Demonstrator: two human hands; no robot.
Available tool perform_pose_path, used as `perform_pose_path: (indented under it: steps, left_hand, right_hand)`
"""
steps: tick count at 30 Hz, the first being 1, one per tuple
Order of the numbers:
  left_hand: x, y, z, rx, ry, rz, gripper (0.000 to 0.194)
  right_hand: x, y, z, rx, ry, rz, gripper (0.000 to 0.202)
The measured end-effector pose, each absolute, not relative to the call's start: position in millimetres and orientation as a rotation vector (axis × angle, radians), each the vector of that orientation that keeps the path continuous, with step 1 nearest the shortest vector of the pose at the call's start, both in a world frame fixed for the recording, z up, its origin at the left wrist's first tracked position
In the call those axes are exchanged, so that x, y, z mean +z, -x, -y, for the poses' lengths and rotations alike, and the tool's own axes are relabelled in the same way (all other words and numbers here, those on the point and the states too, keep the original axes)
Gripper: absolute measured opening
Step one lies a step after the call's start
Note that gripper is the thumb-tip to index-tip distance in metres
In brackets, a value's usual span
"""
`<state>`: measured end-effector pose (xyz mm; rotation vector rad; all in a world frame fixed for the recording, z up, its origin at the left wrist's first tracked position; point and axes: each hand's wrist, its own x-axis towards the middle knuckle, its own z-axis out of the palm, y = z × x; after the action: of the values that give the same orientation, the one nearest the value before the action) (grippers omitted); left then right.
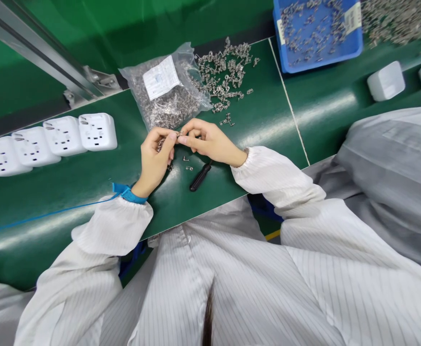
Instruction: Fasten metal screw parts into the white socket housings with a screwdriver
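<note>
My left hand (154,156), with a blue strap at its wrist, pinches a tiny metal part (178,135) and has several more small metal parts (161,144) in its curled fingers. My right hand (208,139) meets it fingertip to fingertip, closed on the same tiny part. Just behind both hands lies a clear bag (167,105) of metal parts with a white label. Below them on the green table are a few loose metal pieces (189,168) and a black-handled screwdriver (200,177).
Loose metal parts (228,72) are heaped right of the bag. A blue tray (285,57) of parts stands at the back right, near white blocks (386,81). Several white sockets (98,131) line the left. A person's grey sleeve (393,178) is at right.
</note>
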<state>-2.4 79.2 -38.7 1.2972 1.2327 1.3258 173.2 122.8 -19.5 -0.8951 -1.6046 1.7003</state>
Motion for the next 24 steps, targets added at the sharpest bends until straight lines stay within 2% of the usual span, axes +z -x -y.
perform_pose_path:
  steps: [5, 13, 24]
  left_hand:
    - [-39.1, 2.7, -78.5, 1.317, -1.302, -1.237, 0.029]
    - [-42.3, 3.3, -79.2, 1.301, -1.265, -1.155, 0.033]
    - [-43.8, 4.6, -77.1, 1.314, -1.201, -1.103, 0.032]
  right_hand:
    - [-19.8, -171.5, -122.6, 1.771, 0.893, 1.531, 0.025]
    - [-20.2, -176.0, -126.7, 2.122, 0.717, 1.354, 0.042]
    - [-10.9, -177.9, -130.2, 2.157, 0.905, 1.280, 0.043]
